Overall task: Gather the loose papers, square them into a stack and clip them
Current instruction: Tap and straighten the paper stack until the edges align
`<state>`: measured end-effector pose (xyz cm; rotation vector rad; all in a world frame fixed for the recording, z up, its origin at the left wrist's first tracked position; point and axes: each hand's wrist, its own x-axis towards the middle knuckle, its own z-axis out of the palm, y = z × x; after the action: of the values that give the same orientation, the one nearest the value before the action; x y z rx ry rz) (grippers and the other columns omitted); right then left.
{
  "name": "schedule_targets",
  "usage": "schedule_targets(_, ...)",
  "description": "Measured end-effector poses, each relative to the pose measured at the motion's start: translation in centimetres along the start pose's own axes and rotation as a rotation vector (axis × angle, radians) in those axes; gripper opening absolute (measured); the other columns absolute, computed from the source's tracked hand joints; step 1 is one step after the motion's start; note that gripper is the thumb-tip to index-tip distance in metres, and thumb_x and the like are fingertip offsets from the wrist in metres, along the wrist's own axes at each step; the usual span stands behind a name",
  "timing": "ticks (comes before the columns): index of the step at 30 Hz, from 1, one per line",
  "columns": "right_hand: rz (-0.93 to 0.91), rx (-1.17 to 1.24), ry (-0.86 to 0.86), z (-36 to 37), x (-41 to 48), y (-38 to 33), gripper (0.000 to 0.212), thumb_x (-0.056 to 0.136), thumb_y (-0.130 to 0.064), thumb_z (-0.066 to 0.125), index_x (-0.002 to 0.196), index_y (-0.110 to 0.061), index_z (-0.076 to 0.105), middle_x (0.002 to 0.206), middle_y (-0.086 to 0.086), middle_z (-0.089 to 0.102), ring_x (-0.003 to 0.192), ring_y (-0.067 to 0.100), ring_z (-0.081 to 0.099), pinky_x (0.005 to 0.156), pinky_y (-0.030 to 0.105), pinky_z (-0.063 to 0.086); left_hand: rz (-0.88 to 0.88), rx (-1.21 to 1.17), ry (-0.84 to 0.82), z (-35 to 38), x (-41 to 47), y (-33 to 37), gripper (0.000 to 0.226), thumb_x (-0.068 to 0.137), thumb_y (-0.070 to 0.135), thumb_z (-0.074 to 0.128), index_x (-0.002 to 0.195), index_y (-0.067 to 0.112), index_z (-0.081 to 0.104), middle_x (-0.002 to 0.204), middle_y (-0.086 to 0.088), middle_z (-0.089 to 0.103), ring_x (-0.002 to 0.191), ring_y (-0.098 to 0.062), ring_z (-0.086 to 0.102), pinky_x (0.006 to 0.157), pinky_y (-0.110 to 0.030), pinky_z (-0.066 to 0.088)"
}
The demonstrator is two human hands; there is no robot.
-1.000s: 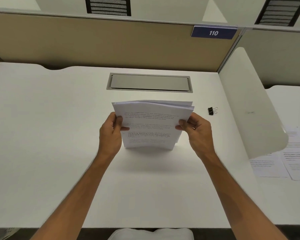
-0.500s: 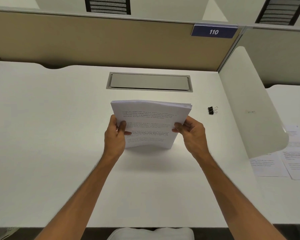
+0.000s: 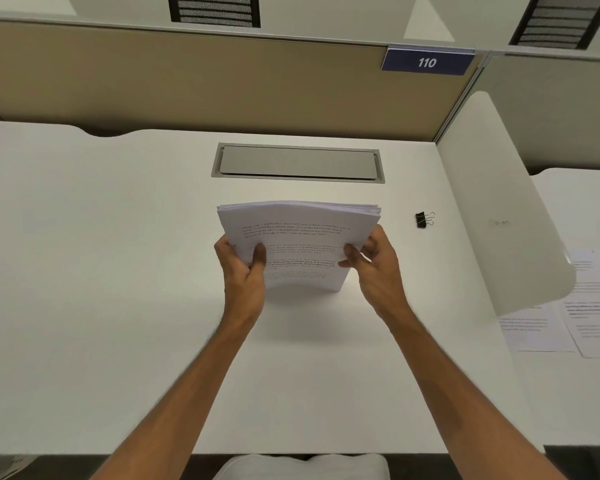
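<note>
Both hands have edged inward since the earlier frames, and the sheet tops look more even.

Item: paper stack [image 3: 298, 237], standing on its lower edge at mid-desk [image 3: 118, 271], printed face towards me, slightly bowed.

Left hand [image 3: 245, 275] grips its left edge and right hand [image 3: 378, 271] its right edge, thumbs in front.

Binder clip [image 3: 424, 220]: lies right of the stack and apart from it, wire handles pointing right. I judge the right hand nearer.

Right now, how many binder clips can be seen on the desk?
1. The black binder clip lies on the white desk, right of the paper stack held by the left hand and the right hand. Another might be hidden behind the stack.
</note>
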<state>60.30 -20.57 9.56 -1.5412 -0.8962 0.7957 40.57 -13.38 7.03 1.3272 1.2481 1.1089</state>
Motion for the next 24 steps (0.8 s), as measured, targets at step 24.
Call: schedule_targets(24, -0.038, -0.026, 0.068, -0.7, 0.8, 0.4, 0.021, 0.092, 0.007, 0.059, 0.099, -0.01, 0.069, 0.088, -0.015, 0.075, 0.077, 0.012, 0.067, 0.074, 0.022, 0.057, 0.004, 0.13, 0.173, -2.5, 0.4, -0.2, 0.023, 0.101, 0.003, 0.053, 0.098, 0.02, 0.069, 0.092, 0.016, 0.072, 0.07, 0.003, 0.067, 0.079, -0.029, 0.061)
